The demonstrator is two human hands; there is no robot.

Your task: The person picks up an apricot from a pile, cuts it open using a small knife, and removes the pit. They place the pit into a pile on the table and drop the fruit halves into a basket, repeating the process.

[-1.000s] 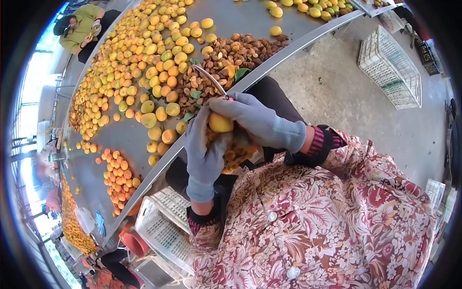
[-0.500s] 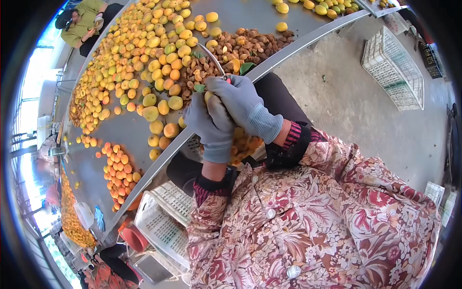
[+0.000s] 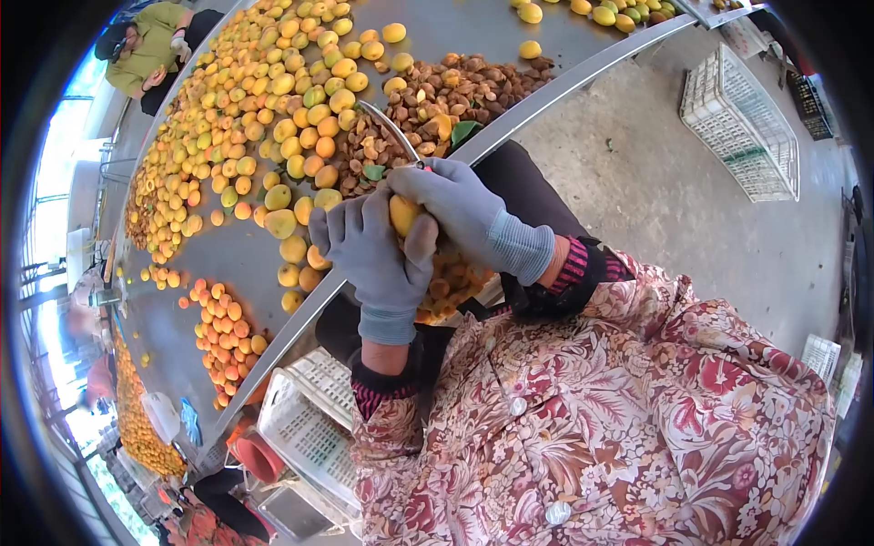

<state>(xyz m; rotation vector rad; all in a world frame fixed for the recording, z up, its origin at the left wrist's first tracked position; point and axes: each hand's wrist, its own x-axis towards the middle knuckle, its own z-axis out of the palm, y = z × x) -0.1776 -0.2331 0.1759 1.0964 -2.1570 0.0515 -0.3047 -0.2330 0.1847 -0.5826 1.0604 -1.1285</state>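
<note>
Both hands wear grey gloves and meet above the table's metal edge. My left hand (image 3: 375, 250) has its fingers spread, with the thumb and index finger around a yellow fruit (image 3: 403, 215). A curved blade (image 3: 390, 126) with a bit of red at its base sticks up from my right hand (image 3: 455, 202), whose fingers are closed on its handle beside the fruit. Just beyond the hands lies a heap of brown pits (image 3: 455, 91) with green leaves. Yellow and orange fruits (image 3: 273, 109) cover much of the table to the left. Halved fruit (image 3: 451, 284) shows below my hands.
The metal table edge (image 3: 583, 80) runs diagonally past my knees. White crates stand on the floor at the right (image 3: 739, 123) and lower left (image 3: 309, 432), near a red container (image 3: 258, 455). A person in a green top (image 3: 150, 50) is across the table.
My left hand has shifted left and spread its fingers, exposing the yellow fruit. My right hand and the blade have moved slightly down.
</note>
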